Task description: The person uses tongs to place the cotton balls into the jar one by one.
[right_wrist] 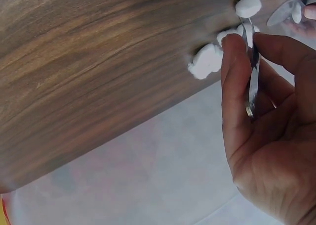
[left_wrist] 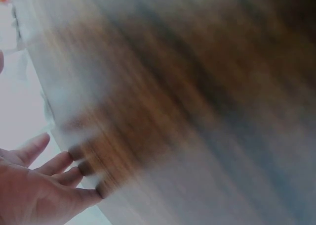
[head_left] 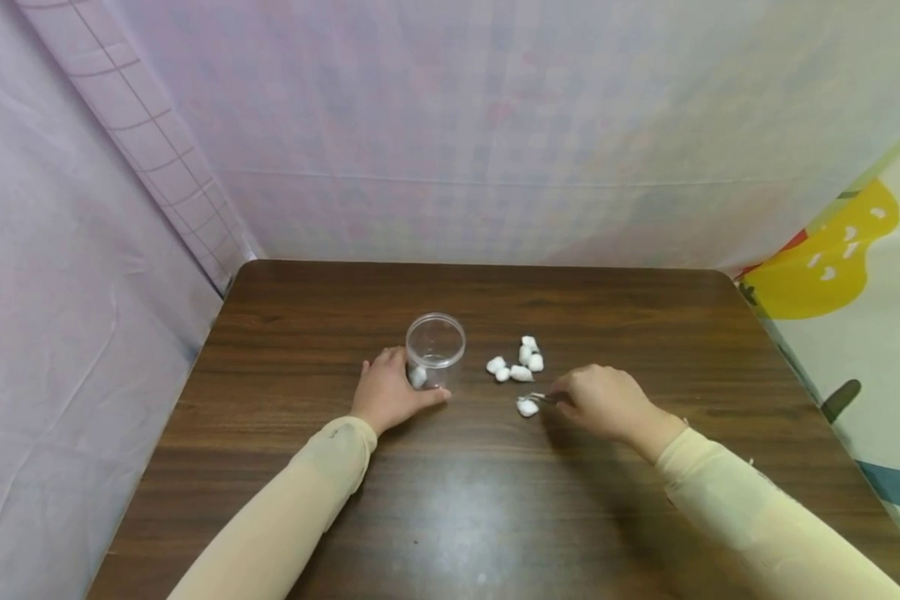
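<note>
My left hand [head_left: 392,392] holds a clear plastic jar [head_left: 436,363] low at its left side, its thumb across the front near the base. The jar stands upright without a lid, and a white cotton ball [head_left: 417,377] shows inside. Between thumb and fingers, my right hand [head_left: 598,402] pinches metal tweezers [right_wrist: 254,89]. Their tips meet a single cotton ball [head_left: 527,408] at the near side of the group. In the left wrist view the left fingers [left_wrist: 57,161] reach down toward the tabletop, and the jar does not show clearly there.
Several loose cotton balls [head_left: 522,373] lie in a small cluster right of the jar. The brown wooden table [head_left: 330,308] has its far edge against a pale curtain [head_left: 450,167]. A cloth with a yellow print [head_left: 825,267] hangs at the right.
</note>
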The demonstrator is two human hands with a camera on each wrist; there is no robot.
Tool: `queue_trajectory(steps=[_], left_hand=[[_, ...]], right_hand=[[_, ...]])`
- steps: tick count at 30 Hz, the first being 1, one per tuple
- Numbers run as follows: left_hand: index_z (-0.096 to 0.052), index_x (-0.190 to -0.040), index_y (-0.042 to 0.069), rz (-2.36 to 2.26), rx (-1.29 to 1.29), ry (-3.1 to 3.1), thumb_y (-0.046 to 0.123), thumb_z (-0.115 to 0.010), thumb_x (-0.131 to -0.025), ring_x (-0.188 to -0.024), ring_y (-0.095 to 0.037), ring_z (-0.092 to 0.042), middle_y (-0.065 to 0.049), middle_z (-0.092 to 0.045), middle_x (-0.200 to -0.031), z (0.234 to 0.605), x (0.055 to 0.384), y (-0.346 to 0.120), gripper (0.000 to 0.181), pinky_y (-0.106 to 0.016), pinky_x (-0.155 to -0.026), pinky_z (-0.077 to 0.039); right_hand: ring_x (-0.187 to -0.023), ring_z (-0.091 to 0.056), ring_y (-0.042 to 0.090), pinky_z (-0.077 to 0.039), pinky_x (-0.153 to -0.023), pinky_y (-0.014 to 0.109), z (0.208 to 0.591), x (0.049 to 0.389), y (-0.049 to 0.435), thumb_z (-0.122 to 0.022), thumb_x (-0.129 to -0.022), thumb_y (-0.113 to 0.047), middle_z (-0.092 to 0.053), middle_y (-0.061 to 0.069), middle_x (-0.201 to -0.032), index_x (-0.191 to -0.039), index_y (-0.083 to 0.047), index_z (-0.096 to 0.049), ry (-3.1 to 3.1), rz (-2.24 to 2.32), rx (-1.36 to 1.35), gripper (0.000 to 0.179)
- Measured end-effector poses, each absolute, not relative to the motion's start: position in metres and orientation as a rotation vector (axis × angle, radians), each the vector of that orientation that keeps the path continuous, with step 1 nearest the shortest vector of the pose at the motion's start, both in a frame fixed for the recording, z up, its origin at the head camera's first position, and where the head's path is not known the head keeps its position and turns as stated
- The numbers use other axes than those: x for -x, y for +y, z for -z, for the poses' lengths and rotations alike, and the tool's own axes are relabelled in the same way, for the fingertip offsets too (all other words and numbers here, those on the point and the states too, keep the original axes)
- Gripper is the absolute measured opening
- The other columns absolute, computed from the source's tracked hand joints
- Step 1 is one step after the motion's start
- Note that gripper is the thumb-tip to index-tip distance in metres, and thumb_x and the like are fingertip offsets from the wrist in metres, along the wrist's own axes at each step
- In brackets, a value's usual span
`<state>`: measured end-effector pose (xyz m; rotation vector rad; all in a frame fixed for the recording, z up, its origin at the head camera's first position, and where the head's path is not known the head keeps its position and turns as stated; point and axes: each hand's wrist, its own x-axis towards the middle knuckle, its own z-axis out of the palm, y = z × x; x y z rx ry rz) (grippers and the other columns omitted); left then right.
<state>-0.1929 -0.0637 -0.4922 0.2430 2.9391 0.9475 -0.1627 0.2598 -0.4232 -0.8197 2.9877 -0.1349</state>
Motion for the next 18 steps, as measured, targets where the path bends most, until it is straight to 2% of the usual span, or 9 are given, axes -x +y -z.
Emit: queue_trajectory(steps=[11,18], left_hand=[[-0.052,-0.142,0.009,-0.958,-0.247,2.938,0.066,-0.081,-0.069,-0.133,-0.028,-0.045,-0.011,-0.055,-0.138,0.4912,0.1922,-0.0641,0.097,-0.061,-0.116,-0.016],[-0.051,-0.142,0.009,-0.958,-0.244,2.933,0.066,-0.081,-0.069,-0.132,-0.028,-0.045,-0.011,-0.055,-0.137,0.4899,0.1920,-0.0639,0.098,-0.061,-0.116,-0.016]], right_hand=[[-0.060,-0.055,0.014,-0.048,-0.046,0.042,0.4271,0.1641,0.2596,-0.074,-0.081,-0.016,-0.066,-0.009,-0.078,-0.092,-0.022,-0.078,2.987,0.116,0.835,0.013],[-0.063,-0.058,0.016,-0.048,-0.047,0.043,0.4223,0.1621,0.2604,-0.075,-0.082,-0.017,-0.069,-0.005,-0.082,-0.098,-0.020,-0.078,2.998,0.124,0.810,0.017]])
